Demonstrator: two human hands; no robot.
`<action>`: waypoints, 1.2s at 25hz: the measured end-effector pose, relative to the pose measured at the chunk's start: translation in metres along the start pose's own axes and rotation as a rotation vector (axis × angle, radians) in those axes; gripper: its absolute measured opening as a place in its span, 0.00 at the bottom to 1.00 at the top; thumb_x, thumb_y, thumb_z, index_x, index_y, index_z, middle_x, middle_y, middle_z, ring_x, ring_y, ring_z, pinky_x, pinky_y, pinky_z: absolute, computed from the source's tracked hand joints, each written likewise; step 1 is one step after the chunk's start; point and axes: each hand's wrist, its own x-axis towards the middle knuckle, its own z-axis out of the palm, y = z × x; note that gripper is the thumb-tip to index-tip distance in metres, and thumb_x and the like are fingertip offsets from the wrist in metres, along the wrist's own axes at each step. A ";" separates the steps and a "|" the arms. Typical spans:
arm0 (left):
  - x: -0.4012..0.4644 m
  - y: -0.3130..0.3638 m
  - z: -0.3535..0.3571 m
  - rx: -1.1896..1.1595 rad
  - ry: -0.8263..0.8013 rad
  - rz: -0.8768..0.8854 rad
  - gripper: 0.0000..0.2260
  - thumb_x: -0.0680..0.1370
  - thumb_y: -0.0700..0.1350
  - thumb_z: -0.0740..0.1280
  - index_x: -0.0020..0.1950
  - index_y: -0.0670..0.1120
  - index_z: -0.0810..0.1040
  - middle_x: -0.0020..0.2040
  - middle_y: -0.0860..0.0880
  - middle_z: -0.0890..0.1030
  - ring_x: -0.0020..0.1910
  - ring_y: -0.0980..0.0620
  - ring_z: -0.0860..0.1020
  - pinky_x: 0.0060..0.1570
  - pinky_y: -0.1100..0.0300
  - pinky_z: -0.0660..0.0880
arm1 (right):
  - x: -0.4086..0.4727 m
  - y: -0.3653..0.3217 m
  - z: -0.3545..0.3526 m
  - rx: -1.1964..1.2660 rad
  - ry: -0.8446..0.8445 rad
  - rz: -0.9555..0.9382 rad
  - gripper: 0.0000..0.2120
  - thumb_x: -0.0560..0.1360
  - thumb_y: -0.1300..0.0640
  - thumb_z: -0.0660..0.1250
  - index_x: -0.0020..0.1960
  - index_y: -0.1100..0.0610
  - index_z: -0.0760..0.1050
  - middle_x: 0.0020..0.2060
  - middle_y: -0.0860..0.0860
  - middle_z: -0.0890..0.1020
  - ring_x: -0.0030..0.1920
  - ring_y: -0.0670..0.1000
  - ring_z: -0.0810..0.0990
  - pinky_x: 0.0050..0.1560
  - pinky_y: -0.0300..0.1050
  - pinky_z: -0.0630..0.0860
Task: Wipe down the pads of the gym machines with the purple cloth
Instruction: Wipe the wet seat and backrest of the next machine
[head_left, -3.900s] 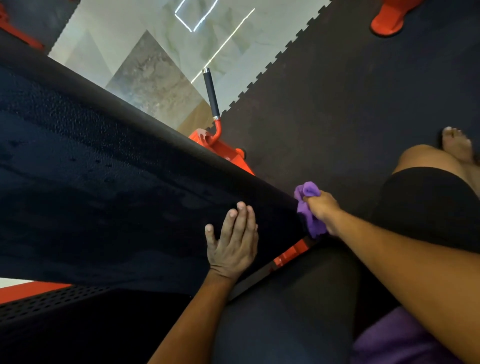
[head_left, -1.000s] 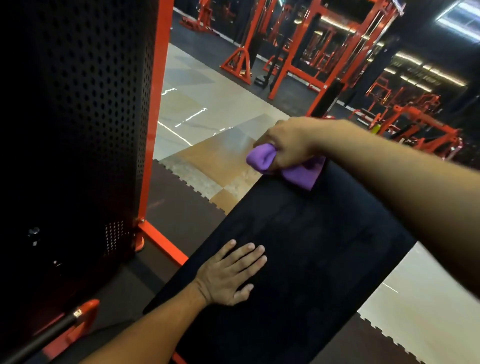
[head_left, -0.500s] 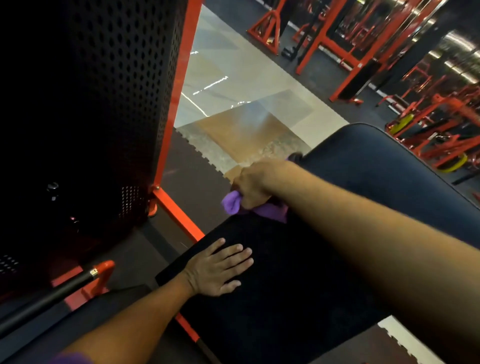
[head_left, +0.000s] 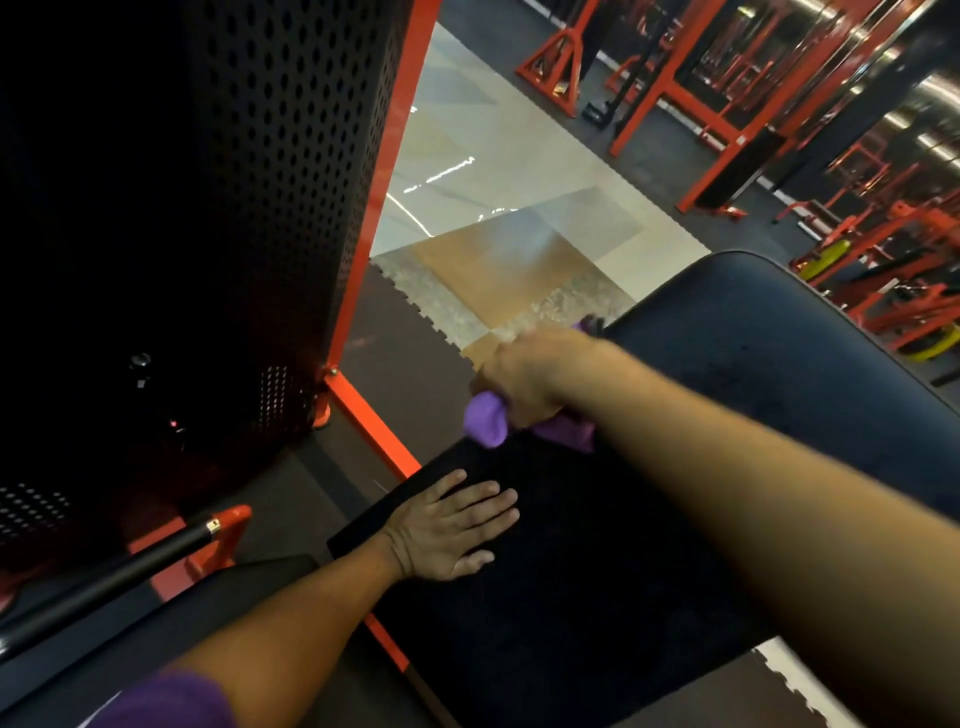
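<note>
A black perforated metal panel fills the left side of the view, edged by an orange upright post that meets an orange floor bar at its foot. Pale and brown floor tiles lie beyond it, bordered by dark rubber matting with a toothed edge, and orange machine frames stand in the far right background. A wide black pad runs from the lower middle toward the upper right, where a second, shinier dark pad rises behind it. The right forearm crosses over the black pad from the lower right. A black bar with an orange end bracket lies at the lower left, near another dark padded surface. The left hand rests flat on the near left edge of the black pad, fingers straight and slightly spread, holding nothing. The right hand is blurred but its fingers are curled tight around the purple cloth, pressing it against the far left part of the black pad, close to where the two pads meet. The bunched cloth pokes out to the left of the fist and trails under the wrist. A purple sleeve shows at the bottom left.
</note>
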 end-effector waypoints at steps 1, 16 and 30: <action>0.002 0.001 -0.006 0.001 -0.023 -0.001 0.31 0.84 0.58 0.57 0.85 0.48 0.54 0.85 0.48 0.54 0.83 0.49 0.55 0.82 0.46 0.50 | 0.009 -0.013 0.009 -0.015 0.006 -0.007 0.10 0.76 0.48 0.66 0.56 0.45 0.75 0.45 0.48 0.78 0.51 0.56 0.81 0.54 0.54 0.79; -0.178 0.030 -0.079 -0.182 -0.906 -0.428 0.35 0.83 0.67 0.44 0.85 0.49 0.49 0.84 0.49 0.48 0.83 0.52 0.43 0.81 0.46 0.38 | 0.068 -0.068 0.042 -0.134 -0.047 -0.010 0.22 0.78 0.42 0.65 0.69 0.50 0.71 0.58 0.53 0.81 0.56 0.57 0.81 0.50 0.50 0.74; -0.161 0.021 -0.098 -0.189 -0.950 -0.360 0.34 0.82 0.66 0.52 0.84 0.50 0.55 0.84 0.49 0.56 0.83 0.52 0.49 0.79 0.52 0.32 | 0.059 -0.076 0.044 -0.082 -0.049 0.012 0.19 0.79 0.44 0.65 0.67 0.49 0.73 0.59 0.50 0.80 0.58 0.55 0.80 0.49 0.49 0.70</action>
